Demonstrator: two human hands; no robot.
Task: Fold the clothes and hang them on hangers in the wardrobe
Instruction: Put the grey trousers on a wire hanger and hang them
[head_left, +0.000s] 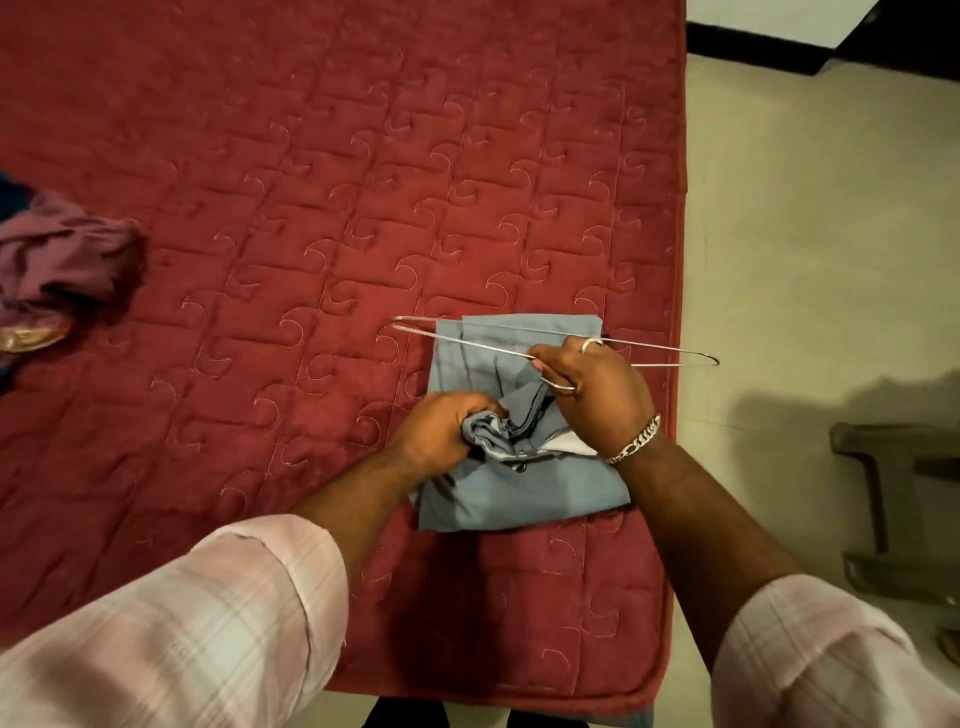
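A folded grey-blue garment (519, 493) lies on the red quilted mattress (311, 208) near its right edge. My left hand (441, 426) grips a bunched end of the garment's cloth at its middle. My right hand (597, 389) holds a thin metal wire hanger (467, 340) by its neck, just above the garment. The hanger lies nearly flat and reaches from left of the cloth out past the mattress's right edge. A ring and a silver bracelet are on my right hand and wrist.
A crumpled purple garment (62, 260) lies at the mattress's left edge. Pale tiled floor (805, 260) runs along the right side. A brown plastic chair (893, 499) stands on the floor at the right.
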